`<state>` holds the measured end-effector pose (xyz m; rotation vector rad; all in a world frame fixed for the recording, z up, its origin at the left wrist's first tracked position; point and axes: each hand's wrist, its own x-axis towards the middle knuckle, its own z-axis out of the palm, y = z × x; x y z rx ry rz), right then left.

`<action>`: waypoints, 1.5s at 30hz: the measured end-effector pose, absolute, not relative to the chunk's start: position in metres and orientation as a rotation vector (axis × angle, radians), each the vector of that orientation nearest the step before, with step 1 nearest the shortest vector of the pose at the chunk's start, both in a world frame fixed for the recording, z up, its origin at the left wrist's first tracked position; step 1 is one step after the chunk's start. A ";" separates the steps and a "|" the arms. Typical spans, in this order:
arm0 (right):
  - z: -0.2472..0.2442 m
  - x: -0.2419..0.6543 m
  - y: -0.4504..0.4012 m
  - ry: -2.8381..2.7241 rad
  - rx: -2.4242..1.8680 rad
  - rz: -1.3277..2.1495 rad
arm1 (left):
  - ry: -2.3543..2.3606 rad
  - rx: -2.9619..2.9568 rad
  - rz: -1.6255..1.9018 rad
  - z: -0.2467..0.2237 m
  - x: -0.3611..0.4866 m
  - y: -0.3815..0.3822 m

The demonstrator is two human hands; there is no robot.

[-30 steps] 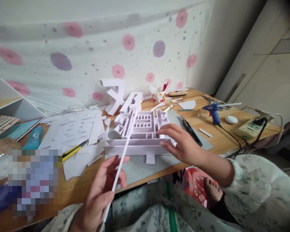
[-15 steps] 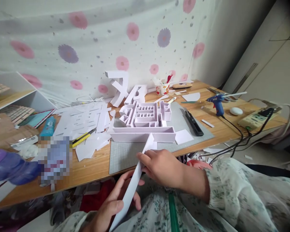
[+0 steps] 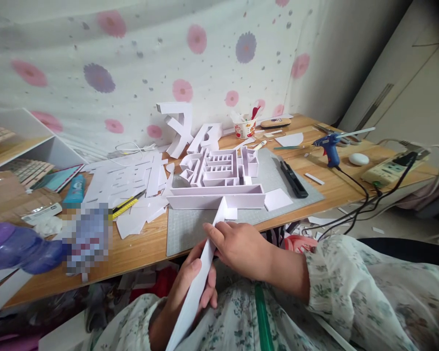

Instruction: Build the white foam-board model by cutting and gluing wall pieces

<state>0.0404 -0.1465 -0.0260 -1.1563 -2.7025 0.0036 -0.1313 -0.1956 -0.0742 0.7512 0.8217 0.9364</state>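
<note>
A long white foam-board strip [image 3: 195,287] slants from my lap up toward the table edge. My left hand [image 3: 190,285] grips it lower down, thumb on the near face and fingers behind. Higher up, my right hand [image 3: 237,243] pinches the same strip near its far end. That far end reaches in front of a white built-up character form [image 3: 215,197], made of thin upright walls, which lies on the grey cutting mat [image 3: 186,231]. Beside the form is a small white board piece [image 3: 278,200].
A black utility knife [image 3: 294,180] lies on the mat. Right of it are a blue glue gun [image 3: 329,148] with cables and a power strip [image 3: 393,168]. White scraps [image 3: 124,180], a yellow cutter [image 3: 126,205] and a purple bottle [image 3: 18,248] occupy the left. Finished white forms [image 3: 179,129] stand behind.
My left hand has slid up along the strip, closer to my right hand, and its fingers have closed more around it. My right hand stays near the far end; the view has shifted slightly.
</note>
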 end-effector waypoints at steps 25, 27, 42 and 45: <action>-0.043 0.046 -0.168 -2.604 -1.201 -0.179 | 1.012 0.775 0.951 -0.073 -0.097 -0.214; -0.043 0.047 -0.167 -2.612 -1.228 -0.155 | 1.027 0.771 0.926 -0.071 -0.095 -0.212; -0.060 0.060 -0.163 -2.556 -1.240 -0.252 | 1.023 0.923 0.951 -0.071 -0.081 -0.214; -0.068 0.063 -0.162 -2.510 -1.175 -0.337 | 0.996 0.929 0.942 -0.074 -0.077 -0.215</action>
